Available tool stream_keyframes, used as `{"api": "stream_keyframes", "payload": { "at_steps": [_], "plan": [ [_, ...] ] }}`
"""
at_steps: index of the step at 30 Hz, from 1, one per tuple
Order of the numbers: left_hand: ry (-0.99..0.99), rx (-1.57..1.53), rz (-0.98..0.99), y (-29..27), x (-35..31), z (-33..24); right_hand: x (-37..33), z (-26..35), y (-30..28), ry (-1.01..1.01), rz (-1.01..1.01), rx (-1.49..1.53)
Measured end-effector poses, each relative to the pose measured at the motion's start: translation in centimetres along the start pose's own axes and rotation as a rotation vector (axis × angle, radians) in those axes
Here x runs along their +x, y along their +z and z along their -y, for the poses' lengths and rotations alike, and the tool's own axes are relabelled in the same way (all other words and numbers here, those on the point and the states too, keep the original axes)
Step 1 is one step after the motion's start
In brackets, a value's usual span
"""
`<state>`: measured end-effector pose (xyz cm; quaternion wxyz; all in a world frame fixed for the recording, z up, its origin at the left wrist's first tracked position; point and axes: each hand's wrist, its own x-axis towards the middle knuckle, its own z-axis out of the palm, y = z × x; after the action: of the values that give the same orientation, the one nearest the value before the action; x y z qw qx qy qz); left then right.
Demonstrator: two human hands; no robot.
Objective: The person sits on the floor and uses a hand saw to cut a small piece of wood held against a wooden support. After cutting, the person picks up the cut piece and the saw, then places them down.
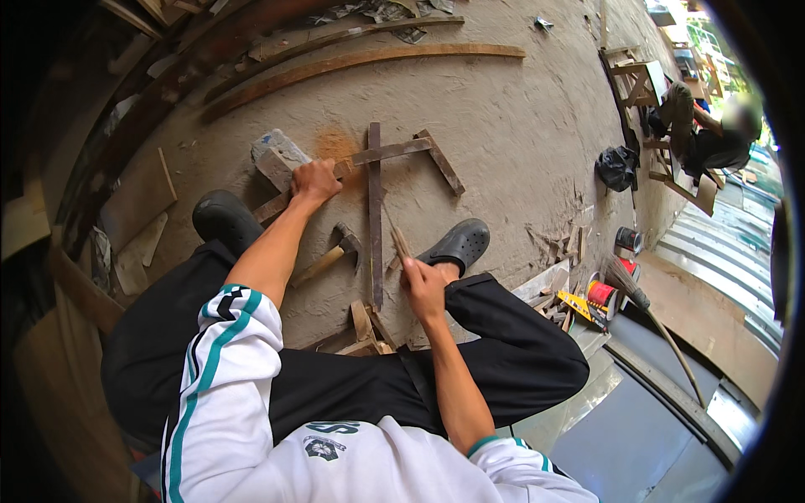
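Note:
My left hand (316, 183) is closed on a wooden strip (390, 152) lying slantwise low over the ground. That strip crosses a long dark wooden bar (375, 226), and its far end meets a short wooden piece (440, 163). In my right hand (423, 289) is a wooden-handled tool (401, 243) with a thin blade, seen nearly edge-on, pointing away from me; its exact kind is unclear. A hammer (323, 264) with a wooden handle rests between my feet. Beyond my left hand stand a grey block (281, 147) and orange sawdust (335, 142).
Long wooden battens (369, 59) lie at the far side. Wood offcuts (365, 327) sit close to my lap. On the right are a black plastic bag (616, 168), cans (601, 295), a yellow tool (579, 306) and a broom (629, 281). Another person (717, 142) sits at the far right.

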<state>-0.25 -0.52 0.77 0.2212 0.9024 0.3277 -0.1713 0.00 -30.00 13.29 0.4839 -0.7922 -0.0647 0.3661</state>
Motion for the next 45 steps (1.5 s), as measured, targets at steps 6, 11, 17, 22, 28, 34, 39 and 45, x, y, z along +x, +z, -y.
{"api": "stream_keyframes", "payload": {
  "at_steps": [6,11,17,22,28,34,39,45],
  "plan": [
    [0.068,-0.084,-0.024,-0.4,-0.1,-0.2,-5.4,7.6,-8.7,0.04,-0.089,-0.261],
    [-0.104,-0.66,0.043,-0.7,3.5,1.4,-5.9,10.9,-13.5,0.031,-0.149,-0.393],
    [-0.089,-0.225,0.1,-0.7,7.7,-2.5,-4.2,10.6,-11.6,0.024,-0.257,-0.248],
    [0.021,0.229,0.474,-1.5,8.3,-6.7,-3.3,12.1,-11.4,0.142,-0.214,-0.227],
    [-0.024,0.196,0.397,0.1,9.7,-6.2,-2.4,10.7,-10.7,0.147,-0.233,-0.272],
    [0.047,-0.044,0.223,-0.9,8.9,-5.2,-2.4,11.1,-10.4,0.146,-0.247,-0.253],
    [0.187,-0.154,-0.086,-4.8,6.4,-7.2,-3.4,12.8,-10.1,0.146,-0.271,-0.161],
    [0.409,-0.218,-0.449,-7.6,1.8,-9.9,-4.4,12.1,-9.4,0.04,-0.336,-0.103]
  ]
}}
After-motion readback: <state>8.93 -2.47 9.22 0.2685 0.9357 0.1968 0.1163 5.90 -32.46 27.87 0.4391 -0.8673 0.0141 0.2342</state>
